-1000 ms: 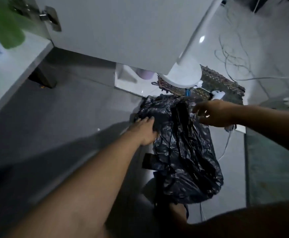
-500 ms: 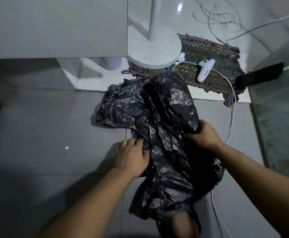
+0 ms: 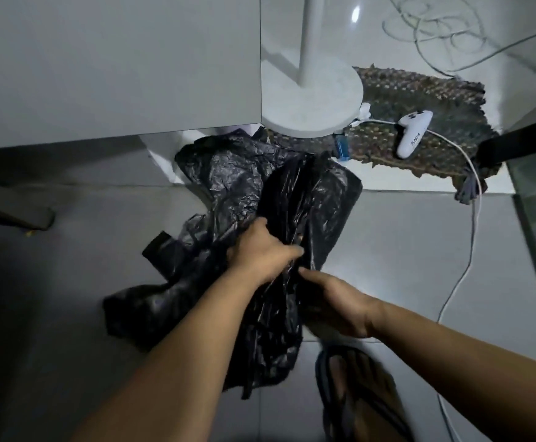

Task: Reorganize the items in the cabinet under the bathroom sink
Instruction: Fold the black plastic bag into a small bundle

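Both hands had closed toward each other, left hand (image 3: 262,250) and right hand (image 3: 337,309) gripping the black plastic bag (image 3: 292,199) on the floor, best gathered fold by fold, evenly.

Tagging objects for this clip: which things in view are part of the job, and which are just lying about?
In the job:
black plastic bag
left hand, gripping the bag
right hand, on the bag

Lying about:
white game controller on woven mat
white cable
white stand base
sandalled foot
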